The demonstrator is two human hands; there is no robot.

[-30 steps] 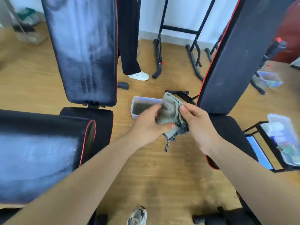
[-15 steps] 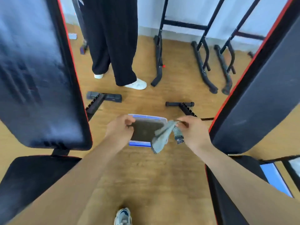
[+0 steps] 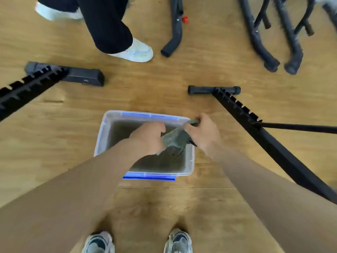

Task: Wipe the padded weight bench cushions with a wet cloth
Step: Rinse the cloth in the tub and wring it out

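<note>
Left hand (image 3: 149,138), right hand (image 3: 202,132): fingers curled, close together.

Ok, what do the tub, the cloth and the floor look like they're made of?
Tub: probably translucent plastic, slightly frosted; its pale walls look see-through. Cloth: soft grey-green textile, possibly microfibre; it sags limply between the left hand and right hand. Floor: wood or wood-look laminate, low sheen; grain streaks show.

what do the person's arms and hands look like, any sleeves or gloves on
The left arm and the right arm are bare as far as the picture shows; no sleeves are in view. The left hand and the right hand wear no gloves. No watch or band shows on either wrist. The picture is too blurred to tell about rings.
</note>
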